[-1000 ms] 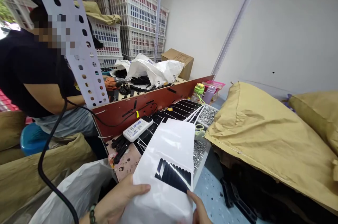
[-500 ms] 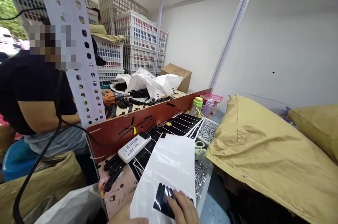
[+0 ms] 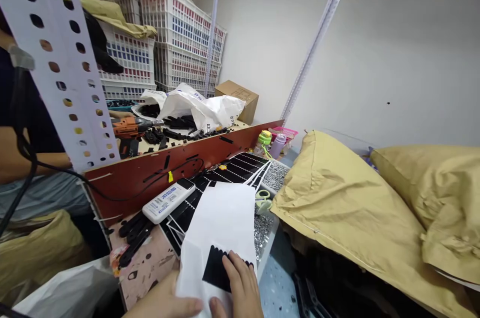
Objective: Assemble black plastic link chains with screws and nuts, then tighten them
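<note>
A white backing sheet (image 3: pixel 227 213) slopes up from the bottom of the view, with a block of black round-ended strips (image 3: pixel 215 269) stuck near its lower end. My left hand (image 3: pixel 168 295) grips the sheet's left edge, thumb on top and fingers hidden underneath. Across the right part of the black strips lies my right hand (image 3: pixel 240 283), its fingers stretched out and its thumb low at the left. Whether those fingertips have lifted a strip I cannot tell. Beyond the sheet lie more black strip sheets (image 3: pixel 240 168).
A white box-shaped device (image 3: pixel 168 200) and black plastic parts (image 3: pixel 137 238) lie to the left. Green scissors (image 3: pixel 263 200) rest by a tray of small metal parts (image 3: pixel 264 233). A red board (image 3: pixel 138 178) divides the bench; a co-worker's arm (image 3: pixel 33 153) is behind the perforated post (image 3: pixel 75 83). Tan sacks (image 3: pixel 348 203) fill the right.
The view has turned right, so bench things sit further left. My left hand has come further into view on the sheet's edge, and my right thumb now shows.
</note>
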A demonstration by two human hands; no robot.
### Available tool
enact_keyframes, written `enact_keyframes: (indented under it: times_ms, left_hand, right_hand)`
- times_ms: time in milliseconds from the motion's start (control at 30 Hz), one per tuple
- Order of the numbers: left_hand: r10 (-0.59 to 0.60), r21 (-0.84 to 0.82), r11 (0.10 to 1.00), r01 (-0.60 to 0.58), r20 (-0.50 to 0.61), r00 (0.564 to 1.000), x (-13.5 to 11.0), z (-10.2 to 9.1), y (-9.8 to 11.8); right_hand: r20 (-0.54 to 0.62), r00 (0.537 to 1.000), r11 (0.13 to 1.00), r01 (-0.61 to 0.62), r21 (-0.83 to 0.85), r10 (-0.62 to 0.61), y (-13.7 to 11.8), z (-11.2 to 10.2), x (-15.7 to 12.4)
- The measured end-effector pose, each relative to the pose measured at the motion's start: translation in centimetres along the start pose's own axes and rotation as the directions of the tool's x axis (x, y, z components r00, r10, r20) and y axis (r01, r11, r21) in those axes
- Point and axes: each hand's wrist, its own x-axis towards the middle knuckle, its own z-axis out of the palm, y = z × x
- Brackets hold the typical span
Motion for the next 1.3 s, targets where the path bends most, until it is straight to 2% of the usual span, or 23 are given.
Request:
enact_keyframes:
  times_ms: [133, 233, 333, 433, 633, 800, 900, 1000, 1133, 1233, 1300]
  left_hand:
    - [0.026, -0.005, 1.000, -0.025, 0.025, 0.999, -0.1, 0.0, 1.1]
    - [0.065, 0.007, 0.998, -0.066, 0.091, 0.994, 0.3, -0.2, 2.1]
    - [0.037, 0.011, 0.999, -0.039, 0.121, 0.992, 0.9, -0.4, 2.9]
    - [0.031, 0.038, 0.999, -0.035, 0.110, 0.993, 1.5, -0.6, 3.2]
    - [0.026, 0.047, 0.998, -0.033, 0.135, 0.991, 2.5, -1.0, 3.4]
    - [0.053, 0.104, 0.993, -0.056, 0.033, 0.998, 3.7, -1.2, 3.8]
    - [0.075, 0.141, 0.987, -0.074, -0.002, 0.997, 4.3, -0.7, 4.4]
    - [0.115, 0.182, 0.976, -0.117, 0.020, 0.993, 4.7, 0.2, 5.3]
    - [0.087, 0.200, 0.975, -0.098, 0.065, 0.994, 5.5, 0.6, 6.9]
    - [0.079, 0.247, 0.964, -0.101, 0.098, 0.992, 6.0, -0.4, 7.7]
    - [0.105, 0.294, 0.948, -0.123, 0.076, 0.992, 5.9, -1.5, 7.8]
  right_hand:
    - [0.039, 0.999, 1.000, 0.029, 0.011, -0.030, -0.1, -1.6, 0.9]
    - [0.155, 0.986, 0.998, 0.056, 0.023, -0.059, -0.7, -3.8, 2.4]
    - [0.292, 0.956, 0.998, 0.024, 0.052, -0.038, -1.5, -5.5, 4.0]
    - [0.342, 0.939, 0.995, 0.010, 0.102, -0.045, -1.5, -6.1, 4.9]
    - [0.292, 0.951, 0.970, 0.028, 0.242, -0.100, 0.4, -4.8, 5.3]
    - [0.155, 0.978, 0.954, 0.094, 0.284, -0.143, 1.4, -3.2, 5.8]
    - [0.039, 0.996, 0.963, 0.073, 0.260, -0.086, 1.6, -2.3, 6.0]
    - [-0.034, 0.999, 0.975, 0.013, 0.221, -0.006, 2.2, -2.4, 6.3]
    - [0.086, 0.996, 0.991, -0.005, 0.135, -0.007, 2.8, -4.7, 8.0]
    - [0.197, 0.979, 0.999, 0.041, 0.006, -0.041, 2.0, -6.3, 9.5]
    - [0.248, 0.969, 0.998, 0.025, -0.053, -0.011, 1.1, -6.5, 10.3]
